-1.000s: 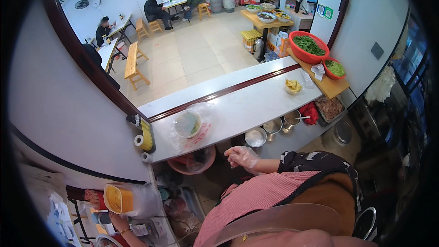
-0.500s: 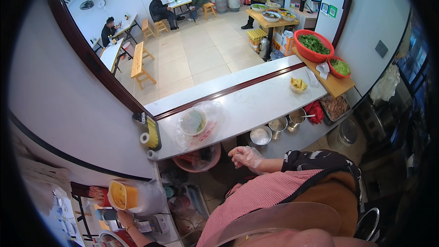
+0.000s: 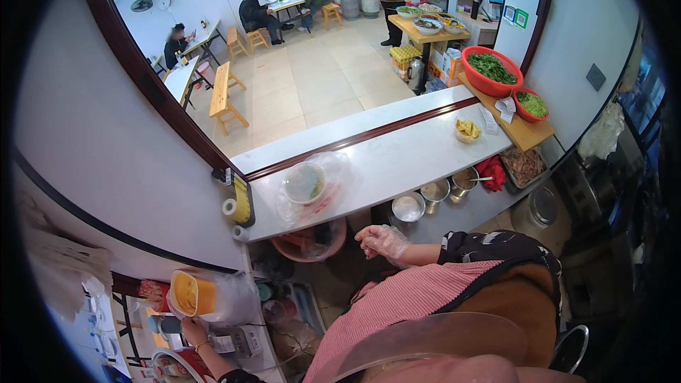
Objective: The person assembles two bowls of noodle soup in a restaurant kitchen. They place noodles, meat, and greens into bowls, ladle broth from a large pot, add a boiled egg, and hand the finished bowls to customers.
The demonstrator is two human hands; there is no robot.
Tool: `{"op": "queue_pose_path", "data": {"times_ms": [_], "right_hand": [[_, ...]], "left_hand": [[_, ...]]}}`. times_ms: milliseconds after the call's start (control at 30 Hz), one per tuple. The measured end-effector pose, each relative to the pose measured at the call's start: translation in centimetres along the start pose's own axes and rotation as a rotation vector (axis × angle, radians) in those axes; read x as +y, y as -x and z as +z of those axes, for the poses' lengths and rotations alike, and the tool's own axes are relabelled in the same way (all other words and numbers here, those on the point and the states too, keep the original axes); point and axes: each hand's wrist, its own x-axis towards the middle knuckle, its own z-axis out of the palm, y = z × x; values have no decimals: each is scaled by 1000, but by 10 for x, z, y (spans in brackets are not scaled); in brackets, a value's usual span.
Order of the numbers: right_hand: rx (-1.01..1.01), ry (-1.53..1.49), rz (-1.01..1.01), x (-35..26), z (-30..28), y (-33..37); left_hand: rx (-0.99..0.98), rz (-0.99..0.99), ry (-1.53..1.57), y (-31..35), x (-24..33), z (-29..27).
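Observation:
My left hand [image 3: 193, 331], bare with a bracelet at the wrist, is at the lower left. It is beside the lower edge of a yellow tub [image 3: 190, 293] and a dark grey cup [image 3: 170, 324]; its fingertips are partly hidden. In a clear plastic glove, my right hand [image 3: 383, 242] hangs in front of my pink striped apron [image 3: 418, 294], below the counter edge. Its fingers are curled in, and what they hold, if anything, is too small to make out. Ahead on the counter stands a clear lidded bowl [image 3: 304, 182] with green contents, on a thin plastic bag.
The white counter [image 3: 397, 149] crosses ahead, with a bowl of yellow pieces [image 3: 467, 131] on its right. Metal pots [image 3: 408, 207] and a meat tray [image 3: 523, 166] sit below. Red basins of greens [image 3: 489, 69] stand on a board. People sit at tables beyond.
The view has turned slightly, shifting the whole scene a little. Both hands keep nearly the same places and poses among the things around them.

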Motion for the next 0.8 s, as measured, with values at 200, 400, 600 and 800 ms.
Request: {"op": "queue_pose_path", "data": {"times_ms": [200,400,600,800], "right_hand": [[6,24,26,0,-1,-1],[-15,31,14,-1,-2,1],[-48,22,-46,7,-10,-6],[-52,39,37,19,-15,-25]], "left_hand": [[-49,175,28,-19,-36,8],[62,-214,598,-38,-61,22],[510,-388,1095,-65,-88,34],[786,-431,631,-37,-34,-29]]}}
